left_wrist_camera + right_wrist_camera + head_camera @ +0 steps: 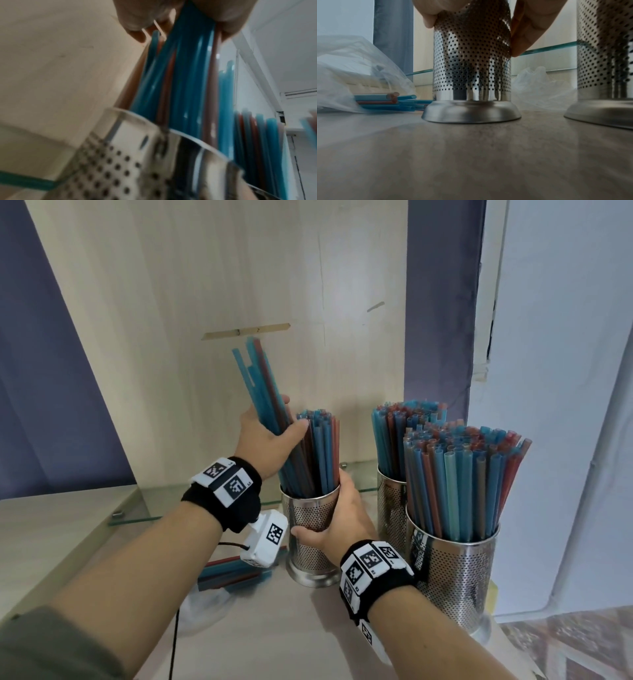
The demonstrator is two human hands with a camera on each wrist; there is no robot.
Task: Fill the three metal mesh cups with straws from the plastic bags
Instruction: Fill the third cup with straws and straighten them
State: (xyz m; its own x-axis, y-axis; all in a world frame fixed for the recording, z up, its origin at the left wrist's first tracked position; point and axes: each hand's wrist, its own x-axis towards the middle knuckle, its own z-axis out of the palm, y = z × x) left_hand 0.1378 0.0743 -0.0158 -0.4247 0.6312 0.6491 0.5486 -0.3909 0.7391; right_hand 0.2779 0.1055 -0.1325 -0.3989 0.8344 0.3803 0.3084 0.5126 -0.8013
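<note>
The left hand (270, 440) has its grip closed round a bundle of straws (263, 392), blue and red, whose lower ends stand tilted inside the left mesh cup (310, 529) on the worktop (274, 628), while the right hand (342, 522) grips that cup's perforated wall, thumb on one side and fingers on the other. Right of this cup stand two more mesh cups, the near cup (455, 573) and the far cup (390, 508), both packed with straws. Left of its base loose straws (388, 101) lie beside what looks like a clear plastic bag (347, 70).
</note>
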